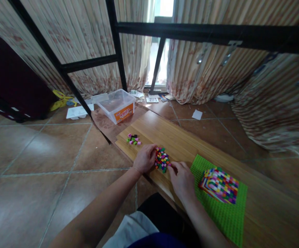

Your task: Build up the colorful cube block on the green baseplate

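A pile of small multicoloured toy bricks [162, 159] lies on the wooden table between my two hands. My left hand [145, 159] rests at the pile's left edge, fingers curled together against the bricks; whatever is in them is hidden. At the right edge, my right hand [182, 177] pinches a small magenta brick [169, 165] between thumb and forefinger. Further right, a green baseplate [224, 218] carries a block built of many coloured bricks [220, 185], several layers high. A smaller group of pink, green and black bricks [133, 139] sits near the table's far left end.
The long wooden table [159, 127] runs diagonally across. Past its left end stands a clear plastic box [108, 108] with an orange label. A black metal frame [118, 58] rises before the curtains [201, 72]. A dark suitcase [10, 79] stands left on the tiled floor.
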Demonstrator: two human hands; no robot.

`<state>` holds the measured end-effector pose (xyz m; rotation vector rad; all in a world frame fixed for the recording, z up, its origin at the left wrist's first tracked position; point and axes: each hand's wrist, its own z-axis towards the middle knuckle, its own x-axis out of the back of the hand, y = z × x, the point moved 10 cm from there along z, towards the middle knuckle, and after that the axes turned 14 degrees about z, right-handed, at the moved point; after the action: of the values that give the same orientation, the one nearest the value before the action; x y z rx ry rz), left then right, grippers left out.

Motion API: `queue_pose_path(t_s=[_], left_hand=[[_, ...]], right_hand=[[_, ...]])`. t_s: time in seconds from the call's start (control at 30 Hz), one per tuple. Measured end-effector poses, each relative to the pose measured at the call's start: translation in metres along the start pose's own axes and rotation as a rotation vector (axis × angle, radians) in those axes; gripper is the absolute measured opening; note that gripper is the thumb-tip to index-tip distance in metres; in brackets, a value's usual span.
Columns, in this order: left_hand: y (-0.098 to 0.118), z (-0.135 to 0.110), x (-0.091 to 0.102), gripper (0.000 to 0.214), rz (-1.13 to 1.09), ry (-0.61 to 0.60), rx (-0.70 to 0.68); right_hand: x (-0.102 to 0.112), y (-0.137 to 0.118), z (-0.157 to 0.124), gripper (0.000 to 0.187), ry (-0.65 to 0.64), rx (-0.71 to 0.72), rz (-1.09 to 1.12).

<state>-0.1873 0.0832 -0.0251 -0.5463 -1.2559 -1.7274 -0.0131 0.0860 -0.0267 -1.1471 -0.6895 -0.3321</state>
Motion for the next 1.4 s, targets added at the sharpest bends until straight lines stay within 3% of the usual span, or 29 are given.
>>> queue_pose_path(t_s=[0.73, 1.07, 1.4], left_hand=[[-0.002, 0.002, 0.002, 0.022, 0.023, 0.019, -0.006], [-0.004, 0.002, 0.000, 0.022, 0.019, 0.017, -0.013], [-0.005, 0.002, 0.000, 0.021, 0.043, 0.032, -0.016]], right_hand=[[-0.008, -0.011, -0.014, 0.020, -0.038, 0.090, 0.097], [-0.005, -0.010, -0.019, 0.026, -0.027, 0.061, 0.184], [-0.004, -0.003, -0.019, 0.015, -0.011, -0.013, 0.264]])
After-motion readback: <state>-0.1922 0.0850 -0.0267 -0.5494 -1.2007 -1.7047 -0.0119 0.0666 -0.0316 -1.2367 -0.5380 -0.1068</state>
